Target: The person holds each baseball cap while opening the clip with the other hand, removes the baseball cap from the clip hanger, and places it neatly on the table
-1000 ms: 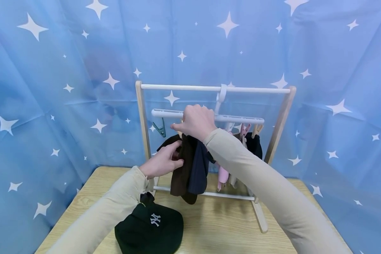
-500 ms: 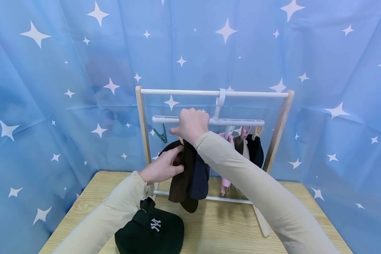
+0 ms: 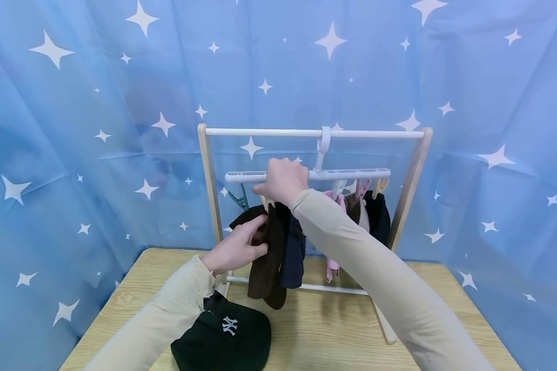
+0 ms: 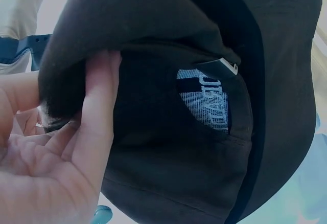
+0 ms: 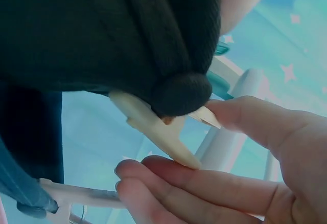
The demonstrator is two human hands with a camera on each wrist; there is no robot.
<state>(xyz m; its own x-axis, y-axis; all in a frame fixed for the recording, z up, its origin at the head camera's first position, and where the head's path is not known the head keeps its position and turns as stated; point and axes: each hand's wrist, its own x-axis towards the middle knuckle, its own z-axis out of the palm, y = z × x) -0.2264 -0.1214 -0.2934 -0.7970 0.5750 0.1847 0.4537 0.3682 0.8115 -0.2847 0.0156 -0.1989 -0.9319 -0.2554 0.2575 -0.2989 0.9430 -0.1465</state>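
Note:
A dark brown baseball cap [image 3: 262,273] hangs below the left part of the white clip hanger [image 3: 348,174]. My left hand [image 3: 236,247] grips the cap's edge, fingers tucked inside it; the left wrist view shows the cap's back opening [image 4: 204,101]. Up at the hanger bar, my right hand [image 3: 285,180] pinches a cream clothespin [image 5: 158,129] between thumb and fingers. In the right wrist view the clothespin's tip is at the cap's fabric, beside its top button [image 5: 183,95]. Whether its jaws bite the cloth is hidden. A navy cap [image 3: 293,257] hangs just to the right.
On the table [image 3: 315,340] at front left lies a dark green cap [image 3: 227,335] with a white logo. A green clothespin [image 3: 240,198] dangles at the hanger's left end. Pink, beige and black pieces [image 3: 376,216] hang at right. The wooden rack [image 3: 410,190] stands around them.
The hanger bar has tilted slightly, its right end now a little higher, and the green clothespin has swung. Both hands keep their holds on the cap and the clothespin.

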